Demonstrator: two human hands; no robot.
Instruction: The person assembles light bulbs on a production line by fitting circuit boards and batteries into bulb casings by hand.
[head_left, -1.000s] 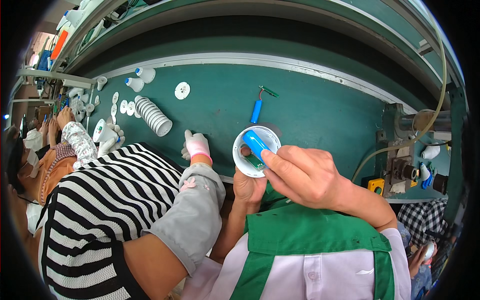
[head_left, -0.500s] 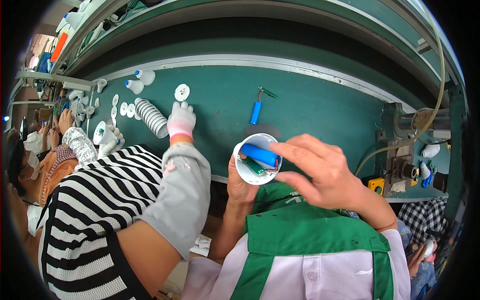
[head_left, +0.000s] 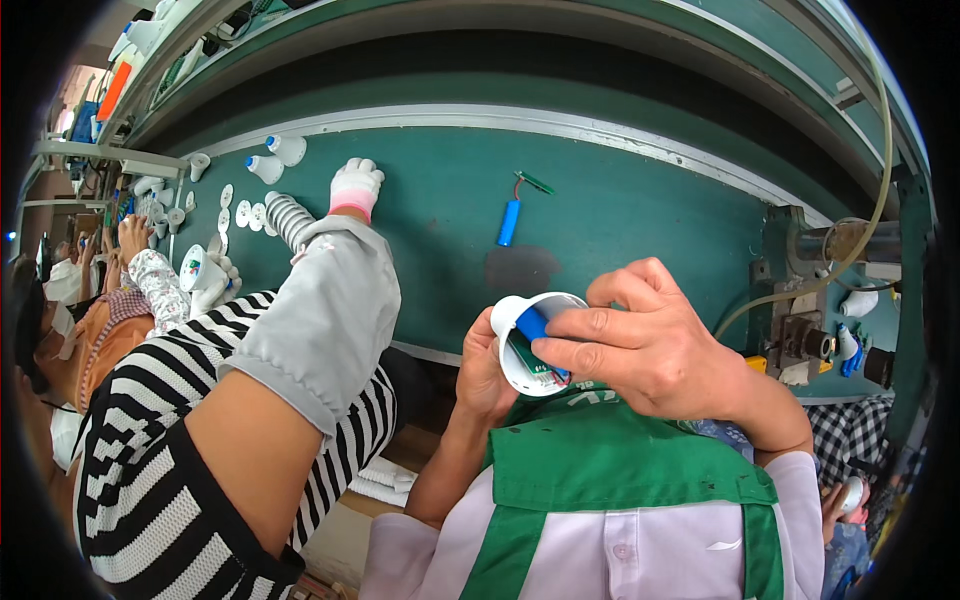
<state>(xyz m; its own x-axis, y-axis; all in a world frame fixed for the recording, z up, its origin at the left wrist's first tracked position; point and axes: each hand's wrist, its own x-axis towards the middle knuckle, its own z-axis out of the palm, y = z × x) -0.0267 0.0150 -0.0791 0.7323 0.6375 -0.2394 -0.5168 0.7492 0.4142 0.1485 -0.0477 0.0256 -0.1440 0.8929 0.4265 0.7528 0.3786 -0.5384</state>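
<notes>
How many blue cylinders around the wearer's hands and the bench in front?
2. One blue cylinder is inside the white cup in the left hand; the other blue cylinder lies on the green bench. Others may be hidden farther left.

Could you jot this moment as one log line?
left hand: holding white housing; right hand: at blue cylinder in its opening; also inside: green board; on table: second blue cylinder

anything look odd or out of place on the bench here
A dark grey patch breaks the even green of the bench, beyond the white housing in the left hand; mat or stain, I can't tell. Nothing else stands out.
</notes>
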